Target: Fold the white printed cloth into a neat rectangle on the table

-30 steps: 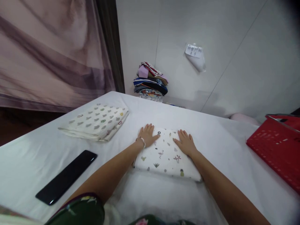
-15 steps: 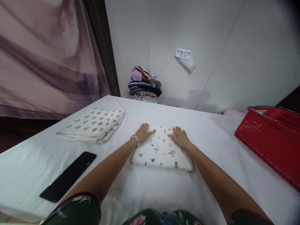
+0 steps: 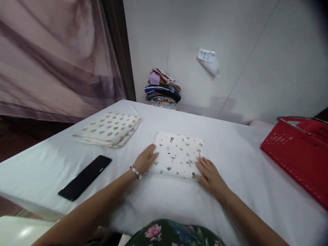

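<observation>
A folded white cloth (image 3: 179,155) printed with flamingos, palms and pineapples lies flat in front of me. My left hand (image 3: 145,159), with a bracelet at the wrist, rests against its left edge, thumb apart from the fingers. On the near right corner lies my right hand (image 3: 212,176), fingers stretched out over the fabric. Neither hand grips the cloth. Farther left is a second folded cloth (image 3: 110,128), off-white with grey, green and red motifs.
A black phone-like slab (image 3: 85,177) lies left of my arm on the white-covered table (image 3: 225,143). A red plastic basket (image 3: 297,153) stands at the right. Folded clothes (image 3: 164,90) are stacked beyond the far edge, by the wall. A curtain (image 3: 56,61) hangs at the left.
Both hands have slid from the cloth's far part toward me, out to its left and right near sides. The camera view has shifted slightly.
</observation>
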### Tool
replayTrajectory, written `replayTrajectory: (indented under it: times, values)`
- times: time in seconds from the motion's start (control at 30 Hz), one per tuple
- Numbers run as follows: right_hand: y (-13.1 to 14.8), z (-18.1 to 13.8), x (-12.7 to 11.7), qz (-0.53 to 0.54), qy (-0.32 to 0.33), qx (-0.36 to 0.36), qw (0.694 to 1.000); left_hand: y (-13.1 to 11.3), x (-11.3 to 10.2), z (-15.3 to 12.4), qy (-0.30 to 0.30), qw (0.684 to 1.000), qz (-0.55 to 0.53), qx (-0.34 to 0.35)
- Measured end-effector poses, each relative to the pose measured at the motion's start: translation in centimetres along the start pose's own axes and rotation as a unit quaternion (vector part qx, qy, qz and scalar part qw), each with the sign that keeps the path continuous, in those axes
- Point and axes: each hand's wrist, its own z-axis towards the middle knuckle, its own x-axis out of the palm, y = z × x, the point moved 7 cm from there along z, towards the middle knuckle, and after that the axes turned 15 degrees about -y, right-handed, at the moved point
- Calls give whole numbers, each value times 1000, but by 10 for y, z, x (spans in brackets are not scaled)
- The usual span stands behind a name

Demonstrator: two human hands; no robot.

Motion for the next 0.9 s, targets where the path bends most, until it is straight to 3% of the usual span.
replayTrajectory:
  times: [0.1, 0.2, 0.27, 0.37, 0.9]
  values:
    - [-1, 0, -11, 17, -45, 12, 999, 4, -15, -4, -45, 998, -3, -48]
    - [-23, 0, -17, 22, -83, 126, 988, 2, -25, -8, -56, 996, 21, -63]
    - [-40, -1, -14, 29, -80, 207, 974, 1, -25, -10, -42, 996, 34, -71]
    - [-51, 0, -5, 46, -51, 263, 962, 0, -21, -10, -23, 995, 43, -90]
    - [-44, -5, -1, 17, -55, 259, 964, 6, -9, -5, -7, 987, 37, -156]
